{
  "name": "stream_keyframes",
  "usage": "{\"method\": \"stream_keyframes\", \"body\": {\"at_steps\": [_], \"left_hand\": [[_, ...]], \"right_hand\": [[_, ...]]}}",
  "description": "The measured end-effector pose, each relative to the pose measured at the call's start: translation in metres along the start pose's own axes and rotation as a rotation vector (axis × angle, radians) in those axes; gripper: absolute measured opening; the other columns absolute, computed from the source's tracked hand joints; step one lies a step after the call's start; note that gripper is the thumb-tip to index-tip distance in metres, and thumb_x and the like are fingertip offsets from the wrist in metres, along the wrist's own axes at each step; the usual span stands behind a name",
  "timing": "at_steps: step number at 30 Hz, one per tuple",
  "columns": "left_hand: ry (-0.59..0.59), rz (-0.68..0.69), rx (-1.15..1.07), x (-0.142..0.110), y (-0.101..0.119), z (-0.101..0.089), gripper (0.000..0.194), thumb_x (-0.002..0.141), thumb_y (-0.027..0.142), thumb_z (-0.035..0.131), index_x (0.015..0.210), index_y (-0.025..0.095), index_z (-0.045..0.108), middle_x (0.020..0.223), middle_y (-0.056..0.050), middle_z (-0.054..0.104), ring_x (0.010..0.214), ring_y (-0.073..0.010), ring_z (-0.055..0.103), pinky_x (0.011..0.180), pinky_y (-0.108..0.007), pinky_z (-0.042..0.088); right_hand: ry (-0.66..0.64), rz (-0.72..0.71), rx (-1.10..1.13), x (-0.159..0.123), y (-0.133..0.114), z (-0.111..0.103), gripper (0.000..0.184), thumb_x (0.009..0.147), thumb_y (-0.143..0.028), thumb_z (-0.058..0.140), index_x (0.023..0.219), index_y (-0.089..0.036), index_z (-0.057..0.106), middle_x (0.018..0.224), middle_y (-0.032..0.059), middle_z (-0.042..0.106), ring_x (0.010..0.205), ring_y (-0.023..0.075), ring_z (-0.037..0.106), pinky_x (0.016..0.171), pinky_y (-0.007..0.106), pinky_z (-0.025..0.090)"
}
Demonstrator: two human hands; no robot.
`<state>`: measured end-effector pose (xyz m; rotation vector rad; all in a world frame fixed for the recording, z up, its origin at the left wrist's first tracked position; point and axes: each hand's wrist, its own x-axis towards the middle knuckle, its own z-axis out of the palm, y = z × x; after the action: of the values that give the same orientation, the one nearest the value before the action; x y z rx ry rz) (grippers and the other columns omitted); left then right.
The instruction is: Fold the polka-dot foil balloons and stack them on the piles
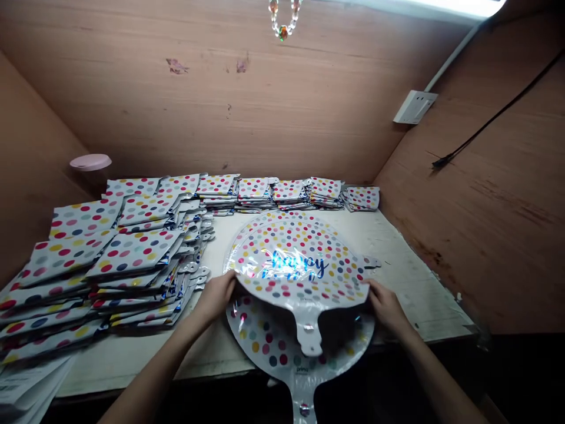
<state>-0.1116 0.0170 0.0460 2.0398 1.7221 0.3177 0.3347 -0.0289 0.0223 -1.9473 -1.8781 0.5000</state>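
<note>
Both hands grip the near edge of a flat, round foil balloon [304, 241] with coloured polka dots and blue "happy" lettering. My left hand [220, 294] pinches its left side, and my right hand [385, 301] pinches its right side. That near edge is lifted and bent, with its tail hanging toward me. Beneath lies another dotted foil balloon [273, 344], its tail reaching past the table's front edge. A small silvery tab [371, 262] sticks out to the right of the pile.
Folded dotted balloons stand in stacks [132, 253] at the left and in a row [289, 191] along the back of the table [406, 277]. Printed papers [30, 388] lie front left. Wooden walls enclose the table; a black cable [498, 112] hangs at the right.
</note>
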Motion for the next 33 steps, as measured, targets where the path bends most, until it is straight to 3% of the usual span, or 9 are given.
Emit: {"method": "stream_keyframes", "body": {"at_steps": [5, 7, 12, 14, 17, 19, 24, 30, 33], "left_hand": [[0.018, -0.22, 0.165, 0.046, 0.029, -0.01, 0.027, 0.093, 0.032, 0.041, 0.101, 0.018, 0.062, 0.089, -0.011, 0.07, 0.087, -0.027, 0.067, 0.072, -0.033, 0.05], [0.098, -0.264, 0.213, 0.044, 0.043, -0.002, 0.033, 0.093, 0.028, 0.039, 0.118, 0.015, 0.056, 0.107, -0.016, 0.066, 0.099, -0.0307, 0.063, 0.08, -0.04, 0.049], [0.122, 0.318, 0.325, 0.018, 0.071, 0.035, 0.049, 0.093, 0.044, 0.043, 0.139, 0.028, 0.041, 0.153, -0.008, 0.026, 0.141, -0.0373, 0.016, 0.112, -0.058, 0.013], [-0.005, 0.446, 0.311, 0.015, 0.072, 0.044, 0.065, 0.085, 0.061, 0.047, 0.143, 0.032, 0.035, 0.155, -0.005, 0.022, 0.14, -0.046, 0.005, 0.107, -0.069, 0.002], [-0.14, 0.473, 0.281, 0.022, 0.063, 0.042, 0.071, 0.085, 0.063, 0.045, 0.146, 0.037, 0.022, 0.156, -0.001, 0.018, 0.137, -0.052, 0.0, 0.098, -0.08, -0.001], [-0.171, 0.51, 0.277, 0.029, 0.053, 0.032, 0.067, 0.087, 0.051, 0.049, 0.146, 0.038, 0.021, 0.156, 0.001, 0.018, 0.139, -0.048, 0.003, 0.101, -0.077, 0.004], [-0.16, 0.529, 0.078, 0.051, 0.01, 0.0, 0.075, 0.07, 0.016, 0.056, 0.142, 0.024, 0.038, 0.151, -0.005, 0.032, 0.137, -0.0269, 0.033, 0.113, -0.044, 0.028], [-0.126, 0.324, -0.428, 0.068, -0.029, -0.022, 0.042, 0.072, 0.019, 0.046, 0.108, 0.018, 0.068, 0.117, -0.006, 0.066, 0.112, -0.0228, 0.06, 0.1, -0.035, 0.044], [-0.115, 0.183, -0.446, 0.073, -0.026, -0.029, 0.034, 0.071, 0.024, 0.049, 0.098, 0.017, 0.069, 0.103, -0.004, 0.071, 0.099, -0.0237, 0.064, 0.087, -0.03, 0.05]], "right_hand": [[-0.001, 0.235, -0.234, 0.056, -0.02, 0.007, 0.036, 0.094, -0.038, 0.032, 0.085, -0.02, 0.062, 0.084, 0.0103, 0.07, 0.079, 0.0243, 0.065, 0.069, 0.031, 0.046], [0.013, 0.294, -0.29, 0.067, -0.027, 0.014, 0.038, 0.094, -0.039, 0.033, 0.084, -0.02, 0.064, 0.081, 0.012, 0.069, 0.076, 0.0255, 0.065, 0.066, 0.032, 0.045], [0.08, 0.321, -0.373, 0.058, -0.04, 0.024, 0.038, 0.095, -0.035, 0.031, 0.103, -0.015, 0.063, 0.087, 0.0174, 0.069, 0.086, 0.0299, 0.065, 0.075, 0.041, 0.047], [0.144, 0.125, -0.403, 0.044, -0.042, 0.023, 0.037, 0.092, -0.03, 0.038, 0.119, -0.014, 0.057, 0.111, 0.0201, 0.064, 0.108, 0.0329, 0.058, 0.091, 0.049, 0.041], [0.084, -0.453, -0.398, 0.029, -0.034, 0.021, 0.055, 0.078, -0.02, 0.051, 0.133, -0.019, 0.048, 0.141, 0.0122, 0.046, 0.131, 0.0321, 0.038, 0.108, 0.051, 0.029], [0.024, -0.66, -0.35, 0.03, -0.023, 0.019, 0.058, 0.075, -0.015, 0.05, 0.132, -0.018, 0.05, 0.142, 0.0099, 0.046, 0.132, 0.0297, 0.038, 0.108, 0.048, 0.034], [0.051, -0.643, -0.101, 0.059, 0.006, 0.004, 0.042, 0.081, -0.011, 0.044, 0.118, -0.018, 0.061, 0.125, 0.01, 0.061, 0.117, 0.0218, 0.057, 0.1, 0.039, 0.047], [-0.056, -0.591, 0.255, 0.077, 0.022, -0.018, 0.02, 0.078, -0.016, 0.052, 0.094, -0.02, 0.064, 0.133, 0.0101, 0.056, 0.133, 0.0264, 0.04, 0.109, 0.046, 0.036], [-0.183, -0.431, 0.461, 0.085, 0.025, -0.022, 0.014, 0.082, -0.029, 0.055, 0.09, -0.02, 0.061, 0.121, 0.0107, 0.064, 0.121, 0.0277, 0.053, 0.1, 0.041, 0.044]]}}
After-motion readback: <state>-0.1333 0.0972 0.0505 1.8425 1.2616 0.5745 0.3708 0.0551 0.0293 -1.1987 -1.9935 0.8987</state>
